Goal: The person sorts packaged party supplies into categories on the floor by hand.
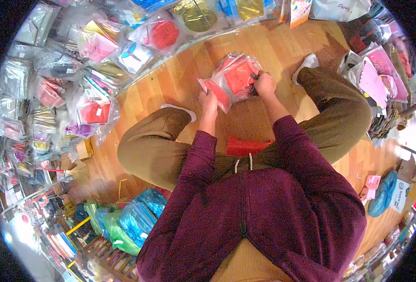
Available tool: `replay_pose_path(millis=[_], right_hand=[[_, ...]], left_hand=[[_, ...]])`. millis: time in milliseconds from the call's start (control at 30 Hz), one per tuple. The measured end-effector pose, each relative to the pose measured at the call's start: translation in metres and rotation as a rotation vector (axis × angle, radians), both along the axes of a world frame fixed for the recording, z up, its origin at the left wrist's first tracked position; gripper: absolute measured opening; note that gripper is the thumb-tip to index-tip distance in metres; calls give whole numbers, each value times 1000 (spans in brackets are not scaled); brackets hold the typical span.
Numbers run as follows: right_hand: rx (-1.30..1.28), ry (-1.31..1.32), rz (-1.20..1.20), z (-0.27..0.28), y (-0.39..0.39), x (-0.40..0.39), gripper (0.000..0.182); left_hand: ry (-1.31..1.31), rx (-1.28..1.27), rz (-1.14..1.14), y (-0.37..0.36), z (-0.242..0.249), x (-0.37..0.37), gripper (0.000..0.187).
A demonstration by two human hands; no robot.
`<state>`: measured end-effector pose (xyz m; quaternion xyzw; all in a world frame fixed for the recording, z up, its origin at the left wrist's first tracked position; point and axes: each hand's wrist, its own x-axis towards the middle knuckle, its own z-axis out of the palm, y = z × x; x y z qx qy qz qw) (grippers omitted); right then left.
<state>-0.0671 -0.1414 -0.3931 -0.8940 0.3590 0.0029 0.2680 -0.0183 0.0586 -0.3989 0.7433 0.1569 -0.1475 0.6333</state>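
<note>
My left hand [208,102] is closed on a clear plastic packet with red contents [218,95], held over the wooden floor between my legs. Touching it on the right is a larger clear bag of red pieces [239,76]. My right hand [264,84] grips that bag's right edge, where a small dark object [254,76] shows at the fingertips; what it is I cannot make out. Nearer my lap lies a red item [248,145] on the floor.
Many plastic-wrapped packets [95,112] fill the left and upper left. Pink cards [373,82] stand at the right. Blue and green bags [135,216] lie at the lower left, and a blue bundle [383,193] is at the lower right.
</note>
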Motion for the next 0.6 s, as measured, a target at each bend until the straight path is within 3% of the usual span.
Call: replay_pose_path(millis=[200,433,500,533,600], right_hand=[[39,-25,29,5,0,2,25],[274,-18,10,7,-5,7,32],[493,-221,146,-14,-8,11,36],[491,-219,144,8,-2,9,36],[546,-502,522,49,16,7,38]], left_hand=[[-89,-29,-26,-6,23,-7,24],[-88,-112,6,-2,1,-2,25],[-45,-88,-6,-4,9,-3,26],[-42,-90,-7,-5,8,-3,26],[13,-192,16,-7,7,1,33]])
